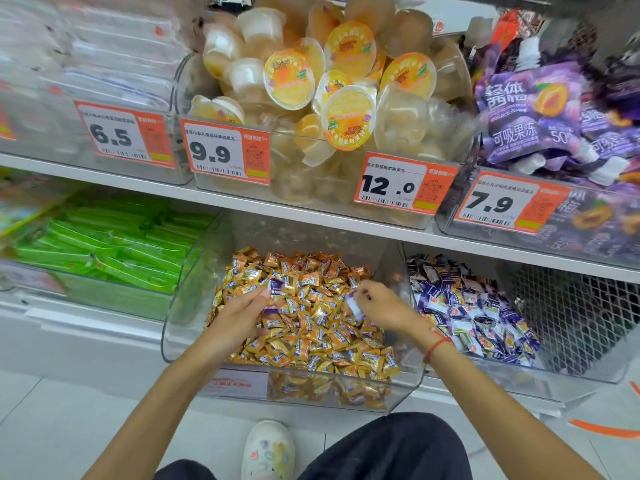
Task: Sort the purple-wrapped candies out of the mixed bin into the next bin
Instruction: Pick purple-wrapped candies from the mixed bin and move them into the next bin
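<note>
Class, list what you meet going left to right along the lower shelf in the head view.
Green packets → mixed bin of gold candies, with left hand then right hand → next bin of purple-wrapped candies.

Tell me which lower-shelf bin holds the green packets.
The leftmost bin; the middle bin holds gold-wrapped candies, the right bin purple-and-white ones.

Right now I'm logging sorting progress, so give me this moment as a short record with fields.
mixed bin: clear bin full of gold-wrapped candies, a few purple ones among them
next bin: to the right, holds purple-and-white candies
left hand: resting on the gold pile, fingers extended
right hand: pinching a purple-wrapped candy above the mixed bin
step: candy picked, not yet dropped
</note>
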